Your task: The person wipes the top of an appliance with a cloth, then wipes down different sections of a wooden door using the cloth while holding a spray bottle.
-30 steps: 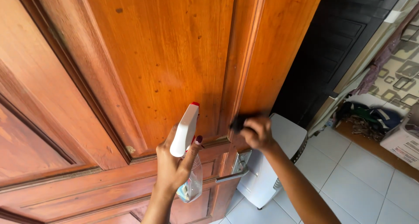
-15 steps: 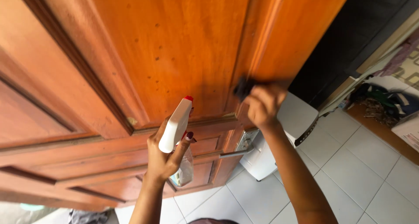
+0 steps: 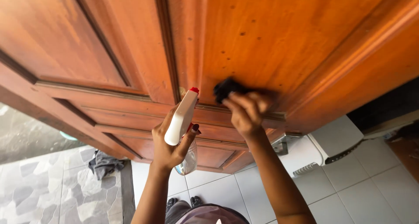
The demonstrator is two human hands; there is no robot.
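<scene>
Wooden door [image 3: 279,40]: large reddish panelled leaf filling view, dark specks dotting panel. Right hand [image 3: 245,112]: fingers closing on dark cloth [image 3: 227,88], pressing it flat against panel just above moulding. Left hand [image 3: 171,147]: gripping white spray bottle [image 3: 181,119], red nozzle facing door. Judgement: wiping along grain, keeping pressure even, is lifting specks best.

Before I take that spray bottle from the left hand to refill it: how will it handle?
The spray bottle probably feels light: its clear lower part looks nearly empty. The left hand grips it by the white trigger head, so the thin body may flex if squeezed. Top-heavy and narrow, it would likely tip easily once stood down.
</scene>
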